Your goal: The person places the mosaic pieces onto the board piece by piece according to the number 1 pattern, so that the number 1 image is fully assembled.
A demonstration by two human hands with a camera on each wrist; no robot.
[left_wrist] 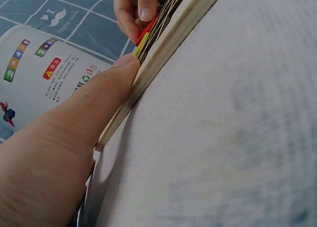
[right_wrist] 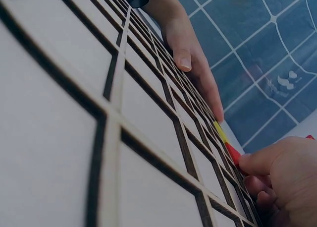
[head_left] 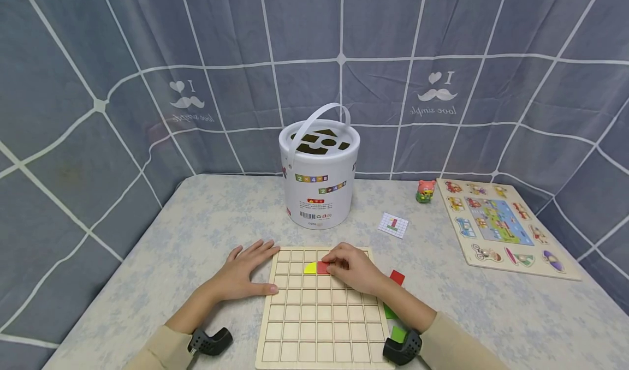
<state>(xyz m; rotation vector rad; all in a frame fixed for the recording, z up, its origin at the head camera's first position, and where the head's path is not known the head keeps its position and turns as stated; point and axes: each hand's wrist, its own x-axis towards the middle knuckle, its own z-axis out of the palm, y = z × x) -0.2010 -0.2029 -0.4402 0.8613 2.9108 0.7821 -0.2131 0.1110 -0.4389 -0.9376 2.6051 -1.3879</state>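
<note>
A wooden grid board (head_left: pixel 308 313) lies flat on the table, its cells edged by raised strips. My left hand (head_left: pixel 248 272) is spread at its left side, with fingertips near the upper corner and the thumb on the edge. With curled fingers, my right hand (head_left: pixel 355 268) pinches a red square tile (head_left: pixel 321 268) at a cell in the second row. Just left of that tile lies a yellow quarter-circle tile (head_left: pixel 310 268). In the right wrist view, the right thumb (right_wrist: pixel 260 160) meets the red tile, while its other fingers are partly hidden.
Another red tile (head_left: pixel 397 277) and green tiles (head_left: pixel 398 334) lie beside the board, partly under the right forearm. A white bucket (head_left: pixel 319 195) with a slotted lid stands behind. Farther right are a pattern card (head_left: pixel 400 229), a small pig figure (head_left: pixel 425 192) and a picture puzzle (head_left: pixel 491 258).
</note>
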